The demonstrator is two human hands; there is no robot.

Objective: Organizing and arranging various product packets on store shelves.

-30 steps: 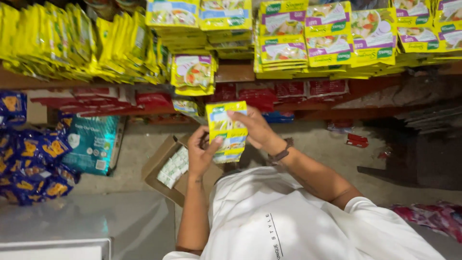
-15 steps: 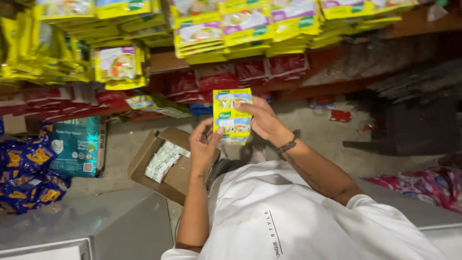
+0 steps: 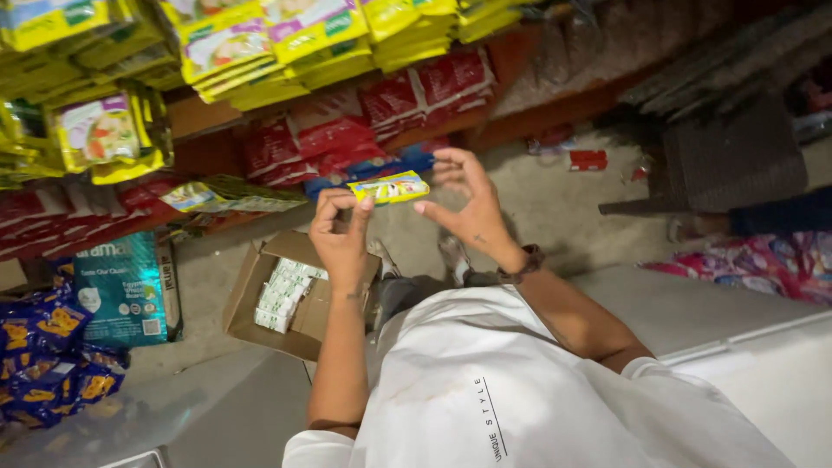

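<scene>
While both hands are raised before the chest, the left hand [image 3: 340, 232] pinches the left end of a small yellow packet [image 3: 389, 187] between thumb and curled fingers, its grip closed on it. At three o'clock of the packet, the right hand [image 3: 468, 204] is spread wide, only its thumb tip near the packet's right end; whether it touches cannot be told. At seven o'clock of the left hand, an open cardboard box [image 3: 251, 295] holding pale green packs lies on the floor.
</scene>
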